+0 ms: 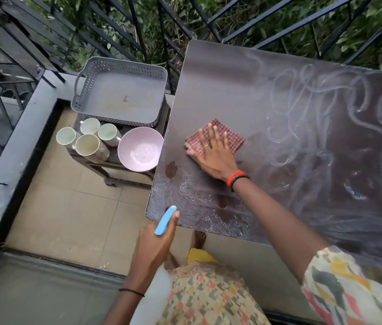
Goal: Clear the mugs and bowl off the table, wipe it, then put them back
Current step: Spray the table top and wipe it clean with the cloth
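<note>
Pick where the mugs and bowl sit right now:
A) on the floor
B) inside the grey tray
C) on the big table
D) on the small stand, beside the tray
D: the four mugs and the pink bowl stand on the small dark stand in front of the grey tray, which holds none of them; the table carries no crockery.

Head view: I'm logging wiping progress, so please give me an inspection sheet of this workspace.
Surface: dark table, wet smears and swirl streaks, no dishes on it.
Job's things: four mugs and pink bowl on side stool; checked cloth on table.
Clutter: empty grey perforated tray on stool.
Hands: right hand flat on cloth; left hand grips spray bottle.
Cables: nothing seen.
Surroundings: black railing, foliage beyond, tiled floor.
</note>
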`<move>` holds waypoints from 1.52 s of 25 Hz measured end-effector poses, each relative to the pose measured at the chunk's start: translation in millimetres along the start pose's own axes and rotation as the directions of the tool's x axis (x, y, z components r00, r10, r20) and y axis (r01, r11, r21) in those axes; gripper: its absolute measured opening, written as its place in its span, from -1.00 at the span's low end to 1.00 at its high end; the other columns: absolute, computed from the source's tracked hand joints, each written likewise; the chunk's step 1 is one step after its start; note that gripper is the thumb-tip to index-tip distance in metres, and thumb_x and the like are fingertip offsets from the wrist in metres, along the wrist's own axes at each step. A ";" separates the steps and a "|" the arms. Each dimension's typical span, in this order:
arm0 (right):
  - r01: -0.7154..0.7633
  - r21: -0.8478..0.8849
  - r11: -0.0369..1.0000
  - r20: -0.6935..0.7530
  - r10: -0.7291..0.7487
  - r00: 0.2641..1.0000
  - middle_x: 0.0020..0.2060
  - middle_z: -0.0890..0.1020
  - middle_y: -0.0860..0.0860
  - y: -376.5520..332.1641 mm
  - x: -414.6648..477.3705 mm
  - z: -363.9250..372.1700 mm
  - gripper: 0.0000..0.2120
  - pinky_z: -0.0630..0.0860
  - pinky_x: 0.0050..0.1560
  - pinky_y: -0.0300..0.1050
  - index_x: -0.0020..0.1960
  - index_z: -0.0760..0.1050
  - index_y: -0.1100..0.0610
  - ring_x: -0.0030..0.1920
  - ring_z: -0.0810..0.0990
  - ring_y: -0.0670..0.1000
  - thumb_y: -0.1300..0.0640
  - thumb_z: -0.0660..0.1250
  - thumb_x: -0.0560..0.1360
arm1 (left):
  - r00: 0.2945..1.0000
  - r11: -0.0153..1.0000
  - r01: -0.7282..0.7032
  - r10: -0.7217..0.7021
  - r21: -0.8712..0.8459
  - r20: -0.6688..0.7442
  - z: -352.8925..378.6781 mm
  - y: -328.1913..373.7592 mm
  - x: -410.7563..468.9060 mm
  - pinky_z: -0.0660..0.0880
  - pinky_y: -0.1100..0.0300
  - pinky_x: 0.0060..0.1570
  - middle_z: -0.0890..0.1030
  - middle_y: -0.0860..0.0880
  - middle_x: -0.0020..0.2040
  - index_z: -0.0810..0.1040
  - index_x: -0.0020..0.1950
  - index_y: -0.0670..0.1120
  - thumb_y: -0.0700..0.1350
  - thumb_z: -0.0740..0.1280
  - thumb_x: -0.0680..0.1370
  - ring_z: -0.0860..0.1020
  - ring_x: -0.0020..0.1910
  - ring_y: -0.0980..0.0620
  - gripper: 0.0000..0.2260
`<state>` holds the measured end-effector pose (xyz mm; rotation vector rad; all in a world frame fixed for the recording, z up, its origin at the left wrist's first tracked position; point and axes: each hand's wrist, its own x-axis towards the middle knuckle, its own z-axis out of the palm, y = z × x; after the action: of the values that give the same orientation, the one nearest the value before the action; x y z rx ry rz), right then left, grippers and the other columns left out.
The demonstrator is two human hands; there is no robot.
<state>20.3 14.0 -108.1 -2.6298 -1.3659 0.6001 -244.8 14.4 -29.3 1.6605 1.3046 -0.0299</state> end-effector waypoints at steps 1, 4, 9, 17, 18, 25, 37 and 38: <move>0.056 -0.003 0.998 0.013 -0.056 0.998 0.53 -0.24 0.12 -13.6 -12.1 8.5 -0.26 -0.30 0.49 0.18 0.56 -0.21 0.05 0.52 -0.30 0.09 -0.36 -0.16 0.55 | 1.000 1.000 0.008 -0.008 -0.006 -0.015 -7.2 2.0 3.7 0.56 -0.09 -0.29 0.65 -0.19 -0.34 0.60 -0.31 -0.18 0.34 0.26 0.46 0.56 -0.53 -0.18 -0.43; 0.164 -0.026 0.986 0.037 -0.163 0.986 0.52 -0.26 0.11 -36.4 -63.4 35.1 -0.27 -0.28 0.49 0.17 0.56 -0.24 0.05 0.52 -0.32 0.07 -0.34 -0.13 0.57 | 0.999 0.999 0.038 -0.039 -0.027 -0.029 -22.0 7.8 14.2 0.53 0.03 -0.32 0.66 -0.22 -0.35 0.61 -0.33 -0.21 0.21 0.30 0.54 0.51 -0.65 -0.04 -0.49; 0.161 -0.114 0.980 0.031 -0.159 0.987 0.55 -0.15 0.10 -20.1 -150.3 57.9 -0.28 -0.14 0.49 0.16 0.57 -0.11 0.08 0.54 -0.21 0.07 -0.33 -0.10 0.59 | 0.996 0.996 0.039 -0.045 -0.076 -0.079 -31.5 11.6 21.0 0.51 0.03 -0.28 0.68 -0.07 -0.35 0.53 -0.43 -0.09 0.19 0.31 0.55 0.51 -0.65 -0.03 -0.54; -0.034 -0.112 0.993 -0.017 0.033 0.999 0.55 -0.16 0.06 24.3 -146.0 37.1 -0.27 -0.24 0.50 0.09 0.57 -0.15 0.03 0.53 -0.26 0.03 -0.36 -0.11 0.56 | 0.995 0.993 0.040 -0.051 -0.113 -0.091 -33.2 12.2 12.8 0.49 0.11 -0.30 0.68 -0.04 -0.34 0.51 -0.44 -0.06 0.17 0.31 0.56 0.51 -0.64 -0.05 -0.55; -0.045 -0.104 0.994 -0.026 0.042 0.999 0.54 -0.16 0.07 15.0 -133.0 36.2 -0.27 -0.27 0.50 0.09 0.56 -0.15 0.04 0.53 -0.27 0.04 -0.36 -0.12 0.56 | 0.994 0.993 0.043 -0.053 -0.112 -0.092 -34.5 10.2 11.3 0.50 0.10 -0.30 0.68 -0.04 -0.34 0.52 -0.43 -0.06 0.17 0.30 0.56 0.51 -0.64 -0.05 -0.55; 0.188 -0.099 0.977 0.005 -0.189 0.982 0.55 -0.11 0.10 -67.4 -123.7 65.1 -0.27 -0.15 0.49 0.15 0.57 -0.08 0.08 0.54 -0.19 0.07 -0.35 -0.10 0.57 | 0.987 0.988 0.067 -0.085 -0.136 -0.134 -46.1 3.9 7.4 0.49 0.08 -0.33 0.67 -0.08 -0.34 0.52 -0.42 -0.08 0.18 0.31 0.56 0.50 -0.64 -0.08 -0.55; 0.007 -0.084 0.996 -0.046 -0.011 0.999 0.55 -0.13 0.08 28.1 -63.0 10.0 -0.18 -0.26 0.51 0.08 0.57 -0.12 0.06 0.53 -0.25 0.03 -0.42 -0.33 0.48 | 0.975 0.980 0.076 -0.111 -0.183 -0.190 -58.0 3.3 21.8 0.45 0.11 -0.35 0.66 -0.07 -0.32 0.48 -0.46 0.00 0.16 0.30 0.57 0.49 -0.65 -0.09 -0.56; 0.016 -0.076 0.997 -0.040 -0.019 0.999 0.55 -0.16 0.08 14.9 -43.4 7.7 -0.19 -0.28 0.51 0.08 0.57 -0.14 0.05 0.53 -0.27 0.03 -0.42 -0.31 0.48 | 0.975 0.979 0.076 -0.113 -0.191 -0.193 -58.5 4.2 23.6 0.45 0.09 -0.34 0.65 -0.08 -0.34 0.49 -0.50 0.02 0.16 0.30 0.57 0.48 -0.65 -0.09 -0.54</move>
<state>6.3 -30.3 -106.6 -2.6696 -1.4265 0.4997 -261.7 71.9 -9.3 1.4732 1.4935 0.2020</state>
